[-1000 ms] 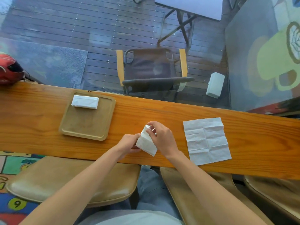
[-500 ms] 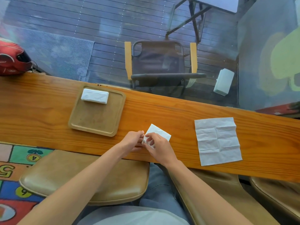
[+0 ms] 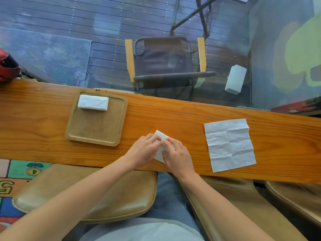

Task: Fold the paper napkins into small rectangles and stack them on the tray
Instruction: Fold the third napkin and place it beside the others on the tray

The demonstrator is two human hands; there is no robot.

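white paper, half-folded, lies pinned near the front edge of the wooden counter (image 3: 173, 117) under both hands: the left hand (image 3: 144, 150) lies flat on the napkin being folded (image 3: 160, 136) with its fingers curled over the left part, and the right hand (image 3: 177, 153) presses down on the right part, fingertips meeting the left hand's at the middle. neither hand is closed around it; both bear down on it with the fingers, and only its far corner and a sliver by the front edge show between them. it sits tilted to the counter's edges, so my guess is a crease is being pressed in. to the left, near the counter's middle and well apart from the hands, stands the wooden tray (image 3: 97, 129), with a folded napkin stack (image 3: 93, 102) in its far left corner. to the right, toward the front edge, an unfolded napkin (image 3: 229, 145) lies open and creased, still to be done. the likely trouble from here: thin paper can slide on the smooth wood or tear if the fingers drag rather than press, and a skewed crease would give a rectangle that does not match the stack. the near corner sits close to the front edge, so a nudge toward the body could send it off onto the lap.
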